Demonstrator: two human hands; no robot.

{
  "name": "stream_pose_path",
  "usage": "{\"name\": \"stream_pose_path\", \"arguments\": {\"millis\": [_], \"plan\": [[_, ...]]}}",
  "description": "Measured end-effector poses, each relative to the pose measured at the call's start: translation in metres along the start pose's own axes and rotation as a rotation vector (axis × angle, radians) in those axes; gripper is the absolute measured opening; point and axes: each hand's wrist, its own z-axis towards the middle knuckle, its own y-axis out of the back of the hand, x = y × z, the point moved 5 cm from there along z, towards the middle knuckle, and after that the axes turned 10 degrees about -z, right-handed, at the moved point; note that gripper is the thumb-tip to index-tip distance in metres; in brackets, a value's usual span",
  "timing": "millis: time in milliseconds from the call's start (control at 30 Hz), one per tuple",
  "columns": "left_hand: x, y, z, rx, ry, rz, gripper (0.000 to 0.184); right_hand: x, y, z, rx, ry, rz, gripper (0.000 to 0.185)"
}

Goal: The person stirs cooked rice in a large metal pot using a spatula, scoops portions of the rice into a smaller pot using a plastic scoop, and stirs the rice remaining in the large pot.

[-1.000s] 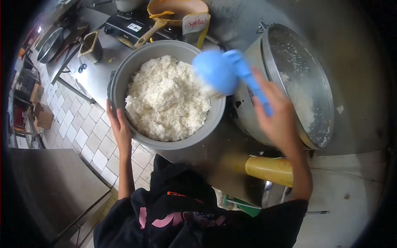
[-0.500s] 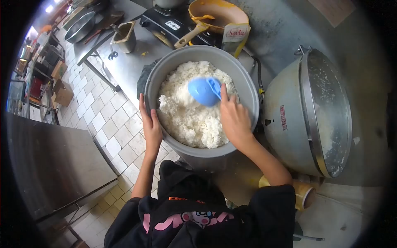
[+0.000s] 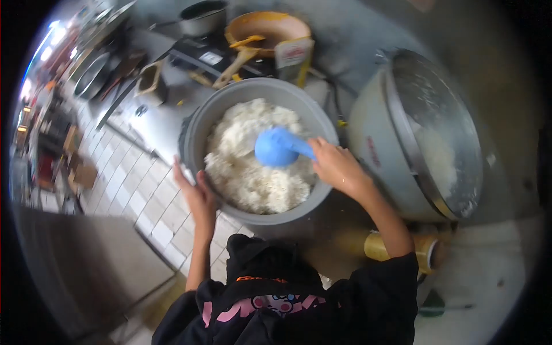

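Observation:
A round grey pot (image 3: 319,115) stands before me with cooked white rice (image 3: 253,187) heaped inside. My right hand (image 3: 339,167) is closed round the handle of a blue plastic scoop (image 3: 275,149), whose rounded back faces up over the middle of the rice. Whether the scoop's edge touches the rice is hidden beneath it. At the pot's lower left side is my left hand (image 3: 198,198), fingers stretched out and thumb apart, resting against the outer wall near the rim.
To the right stands a large rice cooker (image 3: 368,132) with its lid (image 3: 440,138) raised. Behind the pot are a gas stove (image 3: 198,54), an orange-stained pan (image 3: 270,29) and a pouch (image 3: 293,57). A metal container (image 3: 150,86) stands left on the steel table (image 3: 167,123).
The scoop has turned over, its handle now pointing right toward my hand, and sits lower in the pot. My right hand has shifted down and right. The whole view has tilted slightly.

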Motion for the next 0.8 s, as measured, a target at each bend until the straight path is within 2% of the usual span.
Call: {"name": "stream_pose_path", "arguments": {"millis": [67, 100, 167, 233, 267, 300, 333, 400, 433, 500, 533, 633, 700, 733, 800], "plan": [[-0.023, 0.001, 0.000, -0.005, -0.074, 0.059, 0.051, -0.010, 0.029, -0.044, -0.037, -0.072, -0.046, 0.024], [-0.042, -0.003, -0.002, 0.047, -0.104, 0.046, 0.050, -0.012, 0.054, -0.069, -0.084, -0.145, 0.015, 0.028], [-0.074, -0.015, -0.008, 0.141, -0.205, -0.018, 0.046, -0.027, 0.098, -0.120, -0.372, -0.253, 0.152, 0.028], [-0.097, -0.044, -0.022, 0.277, -0.247, -0.180, 0.044, -0.050, 0.136, -0.163, -0.490, -0.428, 0.221, 0.025], [-0.106, -0.061, -0.031, 0.347, -0.257, -0.278, 0.043, -0.065, 0.146, -0.182, -0.626, -0.488, 0.152, 0.026], [-0.123, -0.079, -0.039, 0.451, -0.277, -0.367, 0.042, -0.076, 0.162, -0.195, -0.630, -0.608, 0.008, 0.024], [-0.140, -0.096, -0.046, 0.553, -0.296, -0.453, 0.042, -0.087, 0.173, -0.202, -0.697, -0.588, -0.238, 0.022], [-0.173, -0.128, -0.057, 0.752, -0.310, -0.581, 0.047, -0.139, 0.171, -0.207, -0.524, -0.670, -0.322, 0.022], [-0.185, -0.140, -0.062, 0.754, -0.323, -0.587, 0.047, -0.157, 0.171, -0.206, -0.534, -0.679, -0.326, 0.022], [-0.202, -0.169, -0.075, 0.885, -0.246, -0.677, 0.064, -0.200, 0.155, -0.197, -0.192, -0.747, -0.367, 0.023], [-0.211, -0.178, -0.078, 0.880, -0.262, -0.683, 0.064, -0.220, 0.147, -0.190, -0.188, -0.717, -0.384, 0.022], [-0.217, -0.198, -0.085, 0.812, -0.257, -0.667, 0.097, -0.283, 0.110, -0.154, -0.129, -0.635, -0.350, 0.022], [-0.219, -0.209, -0.087, 0.800, -0.257, -0.650, 0.100, -0.300, 0.086, -0.117, -0.001, -0.434, -0.358, 0.023], [-0.217, -0.214, -0.088, 0.789, -0.251, -0.628, 0.102, -0.307, 0.082, -0.102, -0.005, -0.433, -0.357, 0.023], [-0.212, -0.226, -0.095, 0.807, -0.247, -0.613, 0.108, -0.308, 0.070, -0.077, 0.054, -0.197, -0.382, 0.024]]}}
